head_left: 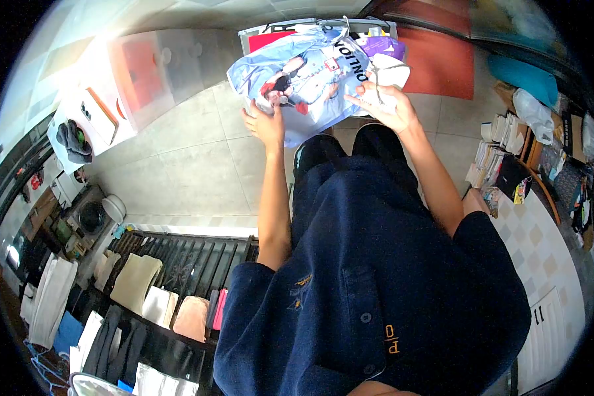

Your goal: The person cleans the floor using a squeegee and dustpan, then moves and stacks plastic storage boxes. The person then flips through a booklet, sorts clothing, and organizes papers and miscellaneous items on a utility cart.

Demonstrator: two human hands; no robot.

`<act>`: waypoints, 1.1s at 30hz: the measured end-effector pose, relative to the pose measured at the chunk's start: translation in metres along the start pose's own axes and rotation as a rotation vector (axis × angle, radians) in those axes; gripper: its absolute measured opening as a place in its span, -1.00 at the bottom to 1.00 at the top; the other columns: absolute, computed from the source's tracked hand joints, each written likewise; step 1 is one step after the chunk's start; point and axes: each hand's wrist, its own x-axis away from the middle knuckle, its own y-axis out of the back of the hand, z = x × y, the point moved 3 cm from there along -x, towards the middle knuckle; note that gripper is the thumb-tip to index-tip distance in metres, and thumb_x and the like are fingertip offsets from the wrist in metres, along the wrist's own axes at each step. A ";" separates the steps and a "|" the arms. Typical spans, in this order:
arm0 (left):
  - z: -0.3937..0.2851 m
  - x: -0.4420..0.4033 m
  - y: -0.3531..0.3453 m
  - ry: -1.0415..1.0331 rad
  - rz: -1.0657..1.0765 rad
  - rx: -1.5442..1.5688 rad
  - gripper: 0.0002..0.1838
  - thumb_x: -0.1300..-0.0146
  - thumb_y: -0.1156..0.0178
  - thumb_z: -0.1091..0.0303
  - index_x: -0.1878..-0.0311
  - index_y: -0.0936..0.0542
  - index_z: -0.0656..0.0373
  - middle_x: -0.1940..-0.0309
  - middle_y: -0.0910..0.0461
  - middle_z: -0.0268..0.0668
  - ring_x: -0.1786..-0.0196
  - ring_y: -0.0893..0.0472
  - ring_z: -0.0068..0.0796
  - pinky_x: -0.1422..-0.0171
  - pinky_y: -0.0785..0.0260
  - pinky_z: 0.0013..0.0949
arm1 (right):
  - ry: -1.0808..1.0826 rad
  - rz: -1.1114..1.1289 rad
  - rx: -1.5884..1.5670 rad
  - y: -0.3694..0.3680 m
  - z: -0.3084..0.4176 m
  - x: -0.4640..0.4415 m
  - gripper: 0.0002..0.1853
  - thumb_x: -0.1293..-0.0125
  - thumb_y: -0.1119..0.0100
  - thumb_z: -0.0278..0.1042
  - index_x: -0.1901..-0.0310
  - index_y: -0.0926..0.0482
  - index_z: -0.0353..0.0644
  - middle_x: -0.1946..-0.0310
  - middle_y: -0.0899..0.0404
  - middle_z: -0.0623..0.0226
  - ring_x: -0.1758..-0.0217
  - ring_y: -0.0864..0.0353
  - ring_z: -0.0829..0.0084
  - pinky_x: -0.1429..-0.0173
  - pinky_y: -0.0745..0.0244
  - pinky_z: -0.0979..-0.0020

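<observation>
A light blue plastic bag (310, 76) with a printed figure and black letters lies over an open grey bin or drawer (244, 41) in front of my knees. My left hand (265, 123) rests at the bag's lower left edge with its fingers spread. At the bag's right side is my right hand (384, 105), palm partly up, its thumb and fingers apart, beside a white cord and a white item (391, 71). A purple package (384, 47) sits behind, at the bin's back right.
A red mat (442, 63) lies right of the bin. Books (495, 148) and bags stand at the right. At the left are a translucent cabinet (138, 72) and a small table with dark shoes (74, 140). Folded clothes (135, 280) lie on a black rack at lower left.
</observation>
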 end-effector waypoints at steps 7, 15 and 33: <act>-0.086 0.043 0.022 -0.094 0.768 0.860 -0.76 -0.24 -0.16 0.28 0.13 -0.55 0.25 0.33 -0.61 -0.20 0.31 -0.61 -0.39 0.21 -0.46 -0.35 | -0.012 0.007 0.089 -0.002 -0.013 -0.004 -0.59 -0.16 -0.10 -0.55 -0.08 -0.34 -0.34 0.26 -0.53 0.15 0.02 -0.50 0.17 -0.40 -0.13 -0.07; -0.139 0.094 0.023 0.466 1.329 1.397 -0.65 -0.35 -0.07 0.15 -0.01 -0.44 0.23 0.25 -0.63 -0.10 0.24 -0.67 -0.33 0.25 -0.56 -0.40 | -0.059 -0.026 0.397 0.000 -0.019 -0.012 -0.66 -0.23 -0.13 -0.38 -0.02 -0.45 -0.31 0.13 -0.57 0.19 0.06 -0.58 0.37 0.01 -0.52 0.38; -0.119 0.088 0.005 0.491 1.288 1.357 -0.20 -0.26 0.16 -0.35 -0.18 -0.34 0.27 0.03 -0.46 -0.18 0.00 -0.50 -0.29 -0.14 -0.39 -0.16 | 0.529 -0.290 1.962 0.006 -0.025 -0.004 -0.37 0.03 -0.26 -0.44 -0.17 -0.35 -0.04 -0.02 -0.45 0.03 -0.16 -0.31 0.01 -0.27 -0.15 0.10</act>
